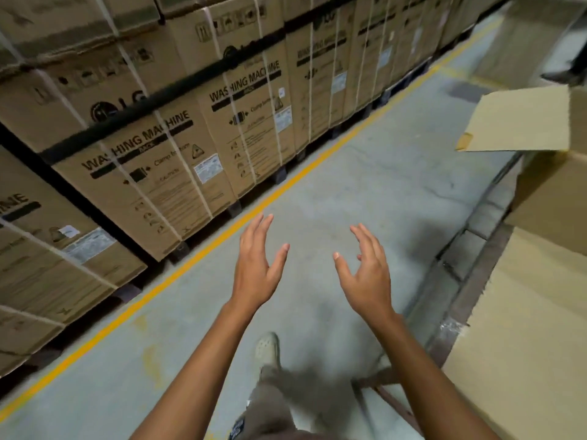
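Both hands hang in the air over the floor (365, 173) of a warehouse aisle. The left hand (257, 268) and the right hand (368, 274) are spread wide with palms turned toward each other. They hold nothing and touch nothing.

The nearest thing is the plain carton (521, 328) at near right, just beside the right arm, with more plain cardboard stacked beyond it. At far right a loose flap (524, 122) juts out over the aisle.

The carton looks like dry corrugated board, so it is likely stiff along its edges and corners but easy to dent in the middle of a panel. Its matte skin should not slip in bare palms, though a raw edge could cut. Its weight cannot be told from here.

The safest hold is probably one palm flat on each of two opposite sides, low near the bottom corners. The flap would likely bend or tear, so it is no place to grip.

Along the left, past the yellow line (203, 249), stand strapped boxes (152, 160) marked for washing machines. These are surely too heavy for hands alone.

A shoe (268, 347) shows below the arms.
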Demonstrator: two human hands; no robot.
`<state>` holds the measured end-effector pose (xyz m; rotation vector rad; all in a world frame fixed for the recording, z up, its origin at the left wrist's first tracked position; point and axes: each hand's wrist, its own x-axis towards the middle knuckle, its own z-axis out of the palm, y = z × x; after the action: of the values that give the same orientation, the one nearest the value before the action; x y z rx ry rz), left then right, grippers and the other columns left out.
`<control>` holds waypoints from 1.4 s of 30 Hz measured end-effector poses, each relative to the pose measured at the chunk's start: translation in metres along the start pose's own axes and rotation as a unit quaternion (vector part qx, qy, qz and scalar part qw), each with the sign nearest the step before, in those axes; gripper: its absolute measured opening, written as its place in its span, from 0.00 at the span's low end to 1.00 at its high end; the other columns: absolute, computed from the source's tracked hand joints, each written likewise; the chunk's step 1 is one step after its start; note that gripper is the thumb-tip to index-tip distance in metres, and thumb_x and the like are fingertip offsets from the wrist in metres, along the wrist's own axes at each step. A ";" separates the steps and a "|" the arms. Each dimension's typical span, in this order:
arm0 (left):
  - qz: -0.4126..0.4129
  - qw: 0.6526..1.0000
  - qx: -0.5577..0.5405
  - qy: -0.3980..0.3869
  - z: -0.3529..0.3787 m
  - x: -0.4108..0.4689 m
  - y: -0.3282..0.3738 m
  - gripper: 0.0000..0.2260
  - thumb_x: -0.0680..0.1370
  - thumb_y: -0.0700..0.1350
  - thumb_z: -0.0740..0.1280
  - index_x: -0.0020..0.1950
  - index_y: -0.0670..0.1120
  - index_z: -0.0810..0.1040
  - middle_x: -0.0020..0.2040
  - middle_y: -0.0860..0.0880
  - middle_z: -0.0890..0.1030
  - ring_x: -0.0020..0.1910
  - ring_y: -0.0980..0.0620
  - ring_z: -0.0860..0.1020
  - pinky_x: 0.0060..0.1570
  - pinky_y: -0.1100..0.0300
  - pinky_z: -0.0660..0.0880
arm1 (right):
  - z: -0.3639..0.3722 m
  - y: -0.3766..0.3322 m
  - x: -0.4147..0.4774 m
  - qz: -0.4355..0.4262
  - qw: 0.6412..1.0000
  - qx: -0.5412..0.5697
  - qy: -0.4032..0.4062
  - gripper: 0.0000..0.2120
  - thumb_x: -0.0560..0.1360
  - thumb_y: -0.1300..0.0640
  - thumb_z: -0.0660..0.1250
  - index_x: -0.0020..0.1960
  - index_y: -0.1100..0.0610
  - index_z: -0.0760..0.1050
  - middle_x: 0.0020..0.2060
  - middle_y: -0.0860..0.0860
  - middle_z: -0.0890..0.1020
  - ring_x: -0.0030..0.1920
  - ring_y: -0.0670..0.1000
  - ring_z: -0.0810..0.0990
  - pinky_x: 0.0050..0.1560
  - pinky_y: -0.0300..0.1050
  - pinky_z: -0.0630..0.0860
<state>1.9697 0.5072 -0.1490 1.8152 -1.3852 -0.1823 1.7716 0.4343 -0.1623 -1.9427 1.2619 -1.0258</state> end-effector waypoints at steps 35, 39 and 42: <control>0.428 0.824 -0.221 -0.298 0.406 0.574 0.243 0.24 0.81 0.50 0.63 0.76 0.44 0.67 0.73 0.45 0.70 0.73 0.46 0.67 0.71 0.59 0.61 | -0.190 0.134 0.445 0.187 0.843 -0.188 0.468 0.25 0.76 0.59 0.71 0.72 0.59 0.72 0.74 0.56 0.69 0.73 0.56 0.69 0.67 0.61 0.71; 0.480 0.777 -0.245 -0.326 0.448 0.577 0.308 0.23 0.81 0.47 0.65 0.74 0.42 0.67 0.72 0.43 0.71 0.72 0.44 0.68 0.71 0.50 0.65 | -0.237 0.145 0.436 0.247 0.795 -0.236 0.502 0.21 0.77 0.56 0.70 0.70 0.56 0.75 0.75 0.54 0.68 0.74 0.55 0.67 0.72 0.56 0.67; 0.500 0.751 -0.227 -0.368 0.480 0.579 0.352 0.25 0.81 0.47 0.66 0.76 0.41 0.65 0.72 0.43 0.71 0.72 0.43 0.67 0.72 0.46 0.64 | -0.263 0.147 0.415 0.279 0.744 -0.251 0.553 0.19 0.78 0.54 0.68 0.68 0.52 0.76 0.75 0.52 0.68 0.74 0.52 0.66 0.71 0.57 0.69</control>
<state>1.6641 -0.2539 -0.0200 0.3868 -2.4045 -0.6316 1.5836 -0.0237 -0.0271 -0.9285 2.7855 -1.6609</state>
